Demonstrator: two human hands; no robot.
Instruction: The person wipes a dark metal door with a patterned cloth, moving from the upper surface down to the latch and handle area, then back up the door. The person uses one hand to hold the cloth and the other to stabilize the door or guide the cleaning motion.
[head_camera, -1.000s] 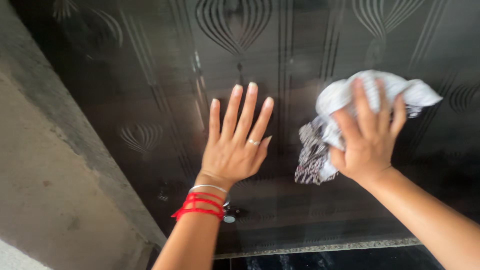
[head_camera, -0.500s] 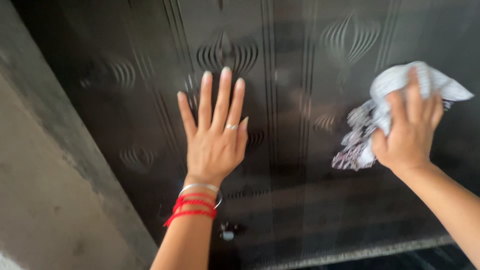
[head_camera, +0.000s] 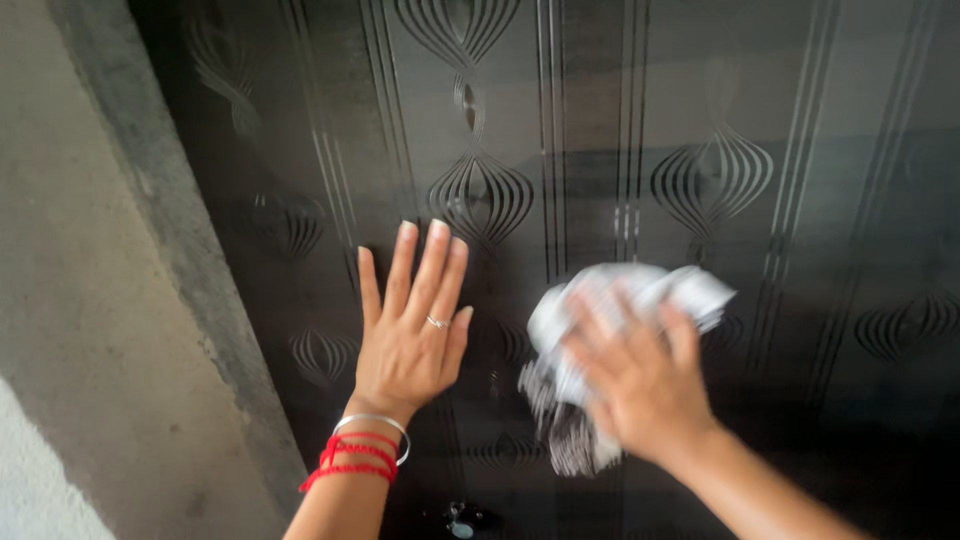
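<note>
While the left hand (head_camera: 408, 335) lies flat, fingers spread, on the dark patterned door (head_camera: 800, 150), the right hand (head_camera: 635, 385) beside it presses a bunched white cloth (head_camera: 600, 300) against the door.

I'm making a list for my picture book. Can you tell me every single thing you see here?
door: one, black with carved oval patterns, fills the middle and right
wall: one, grey concrete, left of the door
cloth: one, white with dark print, pressed on the door
ring: one, silver, left finger
bangle: one, silver, left wrist
thread bracelets: several, red, left wrist
left hand: flat on the door
right hand: blurred, gripping the cloth
</note>
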